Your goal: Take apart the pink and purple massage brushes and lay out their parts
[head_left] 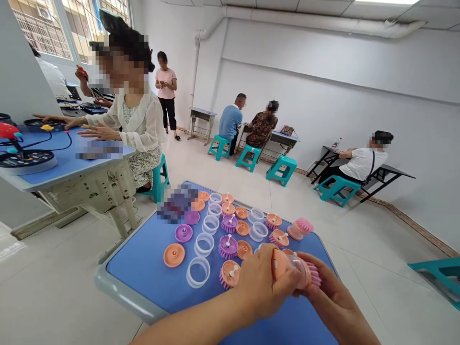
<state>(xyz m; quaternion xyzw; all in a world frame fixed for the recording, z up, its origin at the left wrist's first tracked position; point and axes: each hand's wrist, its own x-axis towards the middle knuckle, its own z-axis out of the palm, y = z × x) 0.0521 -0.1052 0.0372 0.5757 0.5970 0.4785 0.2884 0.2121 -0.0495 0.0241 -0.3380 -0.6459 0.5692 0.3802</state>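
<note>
The left hand (pixel 264 282) and right hand (pixel 336 299) hold a peach plastic brush (pixel 283 266) — fingers closed around it.

A blue-topped table (pixel 120 290) with a grey rim fills the lower middle of the frame, its top set out in loose rows: flat orange discs (pixel 174 255), purple discs (pixel 183 233), clear plastic rings (pixel 198 272) and purple-bristled brush heads (pixel 228 247) with white pegs. Toward the far right corner lies a pink-bristled brush (pixel 301 228) — and at the far left corner, a blurred patch (pixel 177 203) hides whatever sits there.
</note>
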